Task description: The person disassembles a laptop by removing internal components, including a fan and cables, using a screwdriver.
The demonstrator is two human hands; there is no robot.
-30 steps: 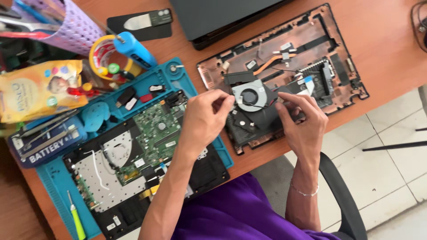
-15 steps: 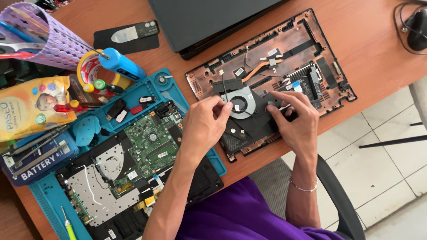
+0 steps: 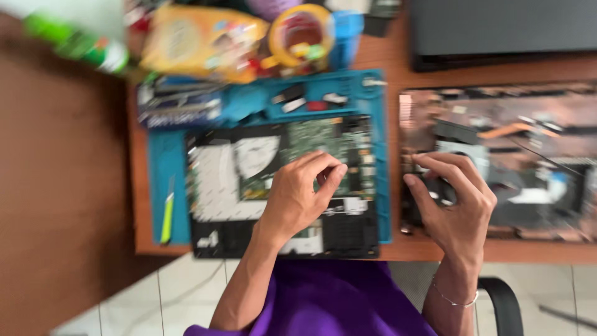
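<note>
1. Left hand (image 3: pixel 298 196) over the green circuit board (image 3: pixel 317 146) in the laptop half on the blue mat (image 3: pixel 163 168); thumb and forefinger pinched, contents lost to blur.
2. Right hand (image 3: pixel 454 199) just right of it, fingers curled down on the dark fan unit (image 3: pixel 444 186) in the copper-toned laptop base (image 3: pixel 528 124); grip unclear.
3. Base lengthwise left-right, nearer the right hand.

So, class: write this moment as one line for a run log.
left hand over circuit board | right hand on laptop base | blue mat beneath board | view blurred
</note>
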